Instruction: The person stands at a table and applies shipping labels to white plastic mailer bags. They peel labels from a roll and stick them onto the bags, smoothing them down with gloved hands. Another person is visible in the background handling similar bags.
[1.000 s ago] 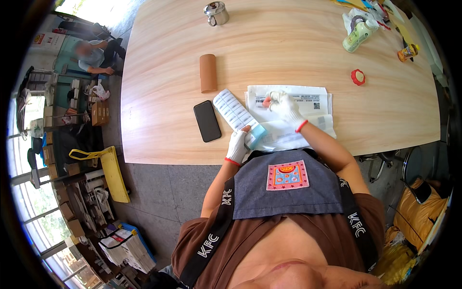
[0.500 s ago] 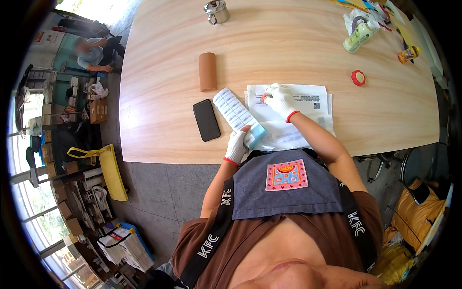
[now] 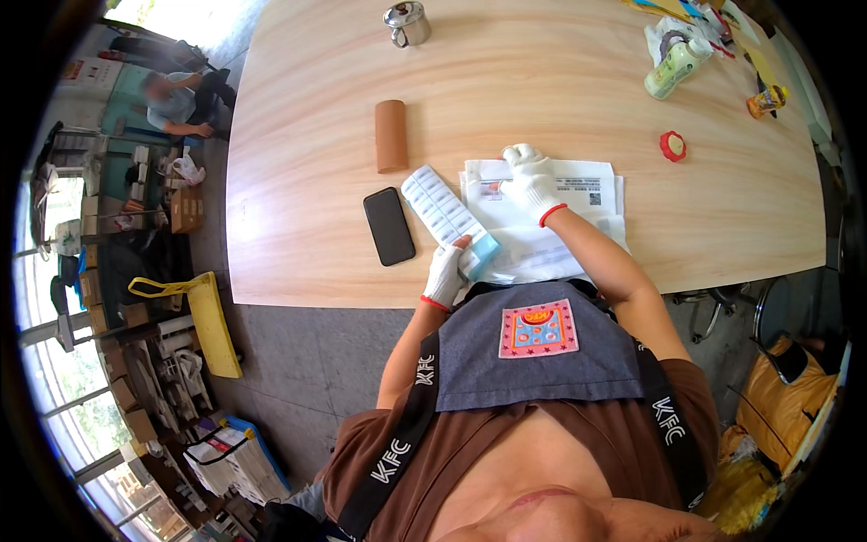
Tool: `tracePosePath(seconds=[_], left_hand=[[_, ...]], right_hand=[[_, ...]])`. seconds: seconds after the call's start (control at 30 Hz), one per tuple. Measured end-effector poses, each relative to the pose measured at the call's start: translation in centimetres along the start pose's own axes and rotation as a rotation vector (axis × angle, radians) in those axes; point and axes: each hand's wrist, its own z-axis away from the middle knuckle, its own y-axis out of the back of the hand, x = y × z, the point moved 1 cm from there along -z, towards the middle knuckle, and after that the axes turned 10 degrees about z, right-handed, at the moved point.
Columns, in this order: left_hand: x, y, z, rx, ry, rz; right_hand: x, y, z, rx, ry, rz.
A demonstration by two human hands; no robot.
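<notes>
In a white glove with a red cuff, my left hand (image 3: 445,274) grips the lower end of a long label sheet (image 3: 442,203), printed in rows of pale labels, with a light blue end. Its thumb lies on top of the sheet. My right hand (image 3: 531,177), gloved the same way, rests on a stack of white printed plastic mailing bags (image 3: 591,212). Its index finger and thumb are spread apart at the stack's upper left, and I see nothing between them. A small pinkish patch shows on the top bag beside the thumb; what it is stays unclear.
Left of the sheet lies a black phone (image 3: 388,226), with a brown cylinder (image 3: 391,135) behind it. A lidded metal cup (image 3: 406,23) stands far off. Rightward are a red round object (image 3: 672,146), a green bottle (image 3: 677,69) and a small orange bottle (image 3: 767,102). Another person (image 3: 181,104) sits at far left.
My right hand has shifted slightly right, and its index finger and thumb have spread apart from a closed pose near the stack's left edge. My left hand and the label sheet are almost unmoved.
</notes>
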Motion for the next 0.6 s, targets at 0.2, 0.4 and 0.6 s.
tracePosePath(seconds=[0.2, 0.4, 0.6], left_hand=[[0.3, 0.2, 0.2, -0.034, 0.023, -0.014], [0.4, 0.0, 0.6, -0.019, 0.017, -0.052], [1.1, 0.9, 1.4, 0.046, -0.257, -0.027]], right_hand=[[2.0, 1.3, -1.3, 0.049, 0.187, 0.063], [3.2, 0.8, -1.0, 0.158, 0.402, 0.208], [3.3, 3.0, 0.9, 0.174, 0.457, 0.026]])
